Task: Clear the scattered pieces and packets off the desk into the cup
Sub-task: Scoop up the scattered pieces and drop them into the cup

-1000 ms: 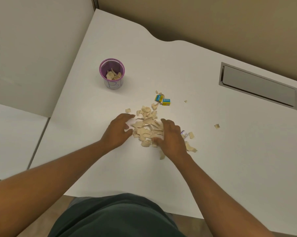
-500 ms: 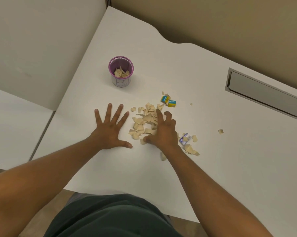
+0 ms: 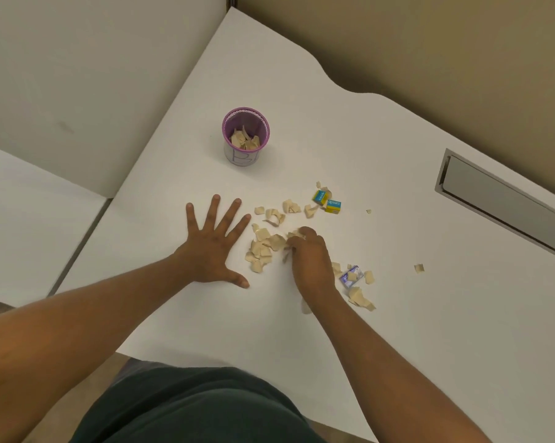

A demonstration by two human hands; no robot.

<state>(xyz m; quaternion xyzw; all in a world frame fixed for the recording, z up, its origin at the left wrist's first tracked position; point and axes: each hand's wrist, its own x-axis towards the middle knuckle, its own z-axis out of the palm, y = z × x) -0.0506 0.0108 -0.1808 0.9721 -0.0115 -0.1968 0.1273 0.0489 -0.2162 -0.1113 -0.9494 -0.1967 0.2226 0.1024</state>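
A purple mesh cup (image 3: 246, 118) stands upright on the white desk (image 3: 397, 314), with several beige pieces inside. A heap of beige pieces (image 3: 263, 247) lies in the middle of the desk. My right hand (image 3: 309, 260) is curled over the heap's right side, fingers closed on a bunch of pieces. My left hand (image 3: 210, 244) rests flat on the desk left of the heap, fingers spread. Two yellow-and-blue packets (image 3: 327, 202) lie beyond the heap. A small purple-white packet (image 3: 351, 276) sits right of my right wrist among more pieces.
Stray beige bits lie at the right (image 3: 418, 267) and near the packets (image 3: 369, 211). A grey recessed cable tray (image 3: 506, 203) is set in the desk at the far right. Partition walls stand along the left and back edges.
My left hand has left the heap and now lies flat with spread fingers. My right hand has curled shut over pieces from the heap. The camera view has shifted.
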